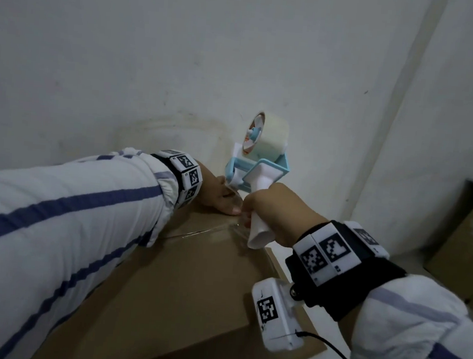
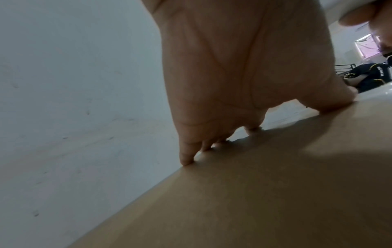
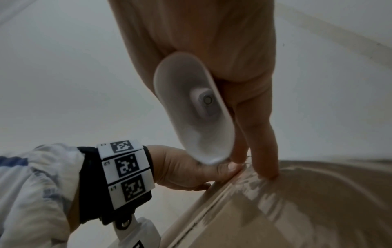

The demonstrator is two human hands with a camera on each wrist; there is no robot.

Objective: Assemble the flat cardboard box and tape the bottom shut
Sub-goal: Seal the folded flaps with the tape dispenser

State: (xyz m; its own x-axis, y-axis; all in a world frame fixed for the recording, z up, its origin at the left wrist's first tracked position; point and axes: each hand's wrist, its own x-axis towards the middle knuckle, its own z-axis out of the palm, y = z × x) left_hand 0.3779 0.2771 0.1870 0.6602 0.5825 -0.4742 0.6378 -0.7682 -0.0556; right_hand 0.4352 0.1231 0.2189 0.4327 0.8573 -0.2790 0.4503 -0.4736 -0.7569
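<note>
A brown cardboard box (image 1: 186,283) stands in front of me with its closed flaps up. A strip of clear tape (image 1: 216,230) runs along the seam toward the far edge. My left hand (image 1: 216,197) presses down at that far edge, fingertips (image 2: 186,161) on the rim and thumb resting on the board. My right hand (image 1: 278,211) grips the white handle (image 3: 191,109) of a blue tape dispenser (image 1: 259,164), which is tilted up over the far edge beside the left hand. Two right fingers (image 3: 265,142) reach down onto the tape (image 3: 260,193).
A white wall (image 1: 183,60) rises directly behind the box's far edge. More cardboard boxes (image 1: 467,242) are stacked at the right. The left wrist view shows a person in dark clothing (image 2: 373,75) far off.
</note>
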